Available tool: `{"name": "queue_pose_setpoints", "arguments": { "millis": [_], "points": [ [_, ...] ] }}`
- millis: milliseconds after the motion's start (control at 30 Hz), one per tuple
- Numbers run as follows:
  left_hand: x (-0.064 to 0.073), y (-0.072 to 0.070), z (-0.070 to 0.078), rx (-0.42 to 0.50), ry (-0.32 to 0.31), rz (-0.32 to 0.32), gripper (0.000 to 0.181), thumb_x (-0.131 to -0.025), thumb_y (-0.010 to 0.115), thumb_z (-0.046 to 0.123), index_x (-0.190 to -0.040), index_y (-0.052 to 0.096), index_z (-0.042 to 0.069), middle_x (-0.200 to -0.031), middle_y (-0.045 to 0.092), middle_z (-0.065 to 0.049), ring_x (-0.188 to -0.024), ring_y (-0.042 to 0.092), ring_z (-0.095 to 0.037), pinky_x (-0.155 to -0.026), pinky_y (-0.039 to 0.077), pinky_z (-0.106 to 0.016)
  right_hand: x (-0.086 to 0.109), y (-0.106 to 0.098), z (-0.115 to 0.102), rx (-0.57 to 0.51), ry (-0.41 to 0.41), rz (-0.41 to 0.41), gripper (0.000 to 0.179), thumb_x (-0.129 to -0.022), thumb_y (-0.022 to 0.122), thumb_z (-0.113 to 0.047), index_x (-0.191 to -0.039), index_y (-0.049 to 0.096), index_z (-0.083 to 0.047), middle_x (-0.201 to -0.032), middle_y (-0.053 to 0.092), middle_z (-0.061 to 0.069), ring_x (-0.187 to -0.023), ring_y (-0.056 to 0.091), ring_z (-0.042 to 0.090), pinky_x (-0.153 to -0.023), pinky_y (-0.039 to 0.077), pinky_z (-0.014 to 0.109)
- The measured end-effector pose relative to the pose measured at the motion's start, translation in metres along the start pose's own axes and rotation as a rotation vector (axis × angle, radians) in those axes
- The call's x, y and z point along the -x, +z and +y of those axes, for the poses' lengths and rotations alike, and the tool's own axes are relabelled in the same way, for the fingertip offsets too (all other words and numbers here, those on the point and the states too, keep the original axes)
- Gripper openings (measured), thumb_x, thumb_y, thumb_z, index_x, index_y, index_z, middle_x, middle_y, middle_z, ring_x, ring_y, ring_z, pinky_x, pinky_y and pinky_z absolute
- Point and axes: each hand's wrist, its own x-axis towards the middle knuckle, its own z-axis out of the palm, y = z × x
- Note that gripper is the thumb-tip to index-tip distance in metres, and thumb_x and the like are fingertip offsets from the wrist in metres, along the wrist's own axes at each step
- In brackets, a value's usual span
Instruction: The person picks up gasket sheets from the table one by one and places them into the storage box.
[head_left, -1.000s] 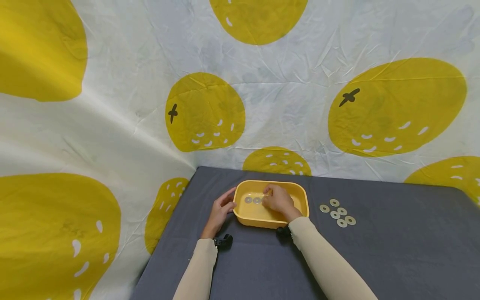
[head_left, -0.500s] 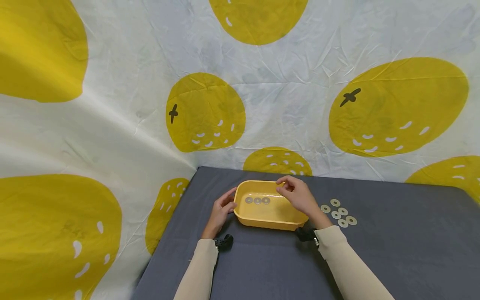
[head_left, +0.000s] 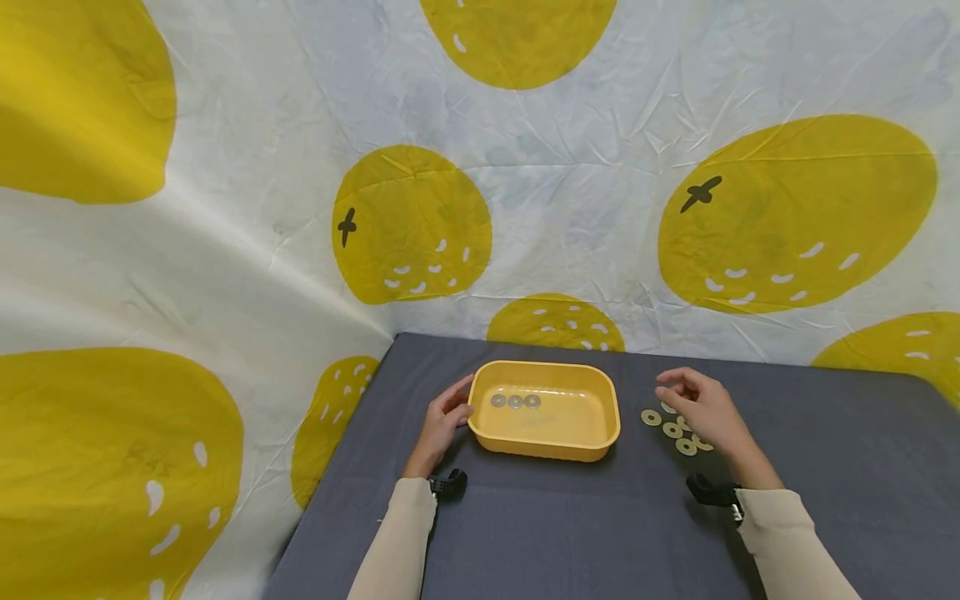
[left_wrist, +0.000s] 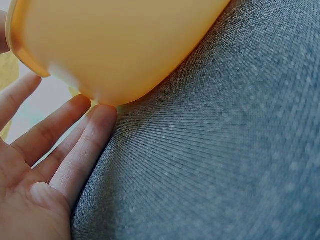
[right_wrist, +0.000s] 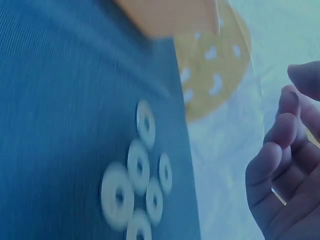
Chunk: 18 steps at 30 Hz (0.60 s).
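A yellow plastic tray [head_left: 551,432] sits on the dark cloth, with three flat metal washers [head_left: 515,402] in a row inside it. My left hand [head_left: 437,429] rests against the tray's left end; in the left wrist view its extended fingers [left_wrist: 82,160] touch the outer wall. Over to the right, my right hand [head_left: 708,412] hovers above several more washers [head_left: 672,430] lying in a loose cluster. Its fingers are relaxed and bent, holding nothing. The hand covers part of the cluster in the head view; the right wrist view shows more washers [right_wrist: 118,195], blurred.
A dark grey cloth [head_left: 540,525] covers the table. Behind and to the left hangs a white fabric backdrop [head_left: 570,217] printed with yellow fruit. Each wrist wears a black strap with a small camera [head_left: 450,485].
My right hand has left the tray and moved right to above the loose washers, uncovering the third washer in the row. My left hand stays at the tray's left end.
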Motion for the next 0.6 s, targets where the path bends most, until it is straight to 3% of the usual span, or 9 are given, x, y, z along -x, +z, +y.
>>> {"name": "queue_pose_setpoints", "arguments": {
  "millis": [200,400,600],
  "points": [
    [-0.001,0.001,0.0,0.0,0.001,0.006,0.057,-0.098,0.057,0.002,-0.154,0.048,0.009,-0.136,0.059,-0.033,-0.122,0.058,-0.051,-0.089,0.059,-0.032,0.011,-0.021,0.024,0.044,0.031,-0.036,0.035,-0.102,0.062,-0.028,-0.124,0.064,0.0,-0.09,0.066,0.017,-0.065,0.055,0.02,-0.055,0.044,0.029],
    [-0.001,0.001,-0.002,-0.003,0.007,0.013,0.057,-0.098,0.058,0.002,-0.154,0.047,0.008,-0.136,0.06,-0.032,-0.121,0.059,-0.05,-0.087,0.059,-0.029,0.014,-0.037,0.047,0.155,0.037,-0.114,0.037,-0.1,0.065,-0.028,-0.123,0.064,0.002,-0.091,0.066,0.008,-0.072,0.053,0.006,-0.061,0.044,0.027],
    [-0.001,0.001,-0.004,0.001,0.017,0.021,0.057,-0.097,0.059,0.002,-0.153,0.048,0.007,-0.134,0.061,-0.032,-0.119,0.06,-0.05,-0.083,0.058,-0.024,0.02,-0.046,0.064,0.176,0.016,-0.186,0.029,-0.098,0.068,-0.019,-0.117,0.067,0.002,-0.086,0.064,0.004,-0.068,0.051,0.005,-0.06,0.043,0.027]
  ]
}}
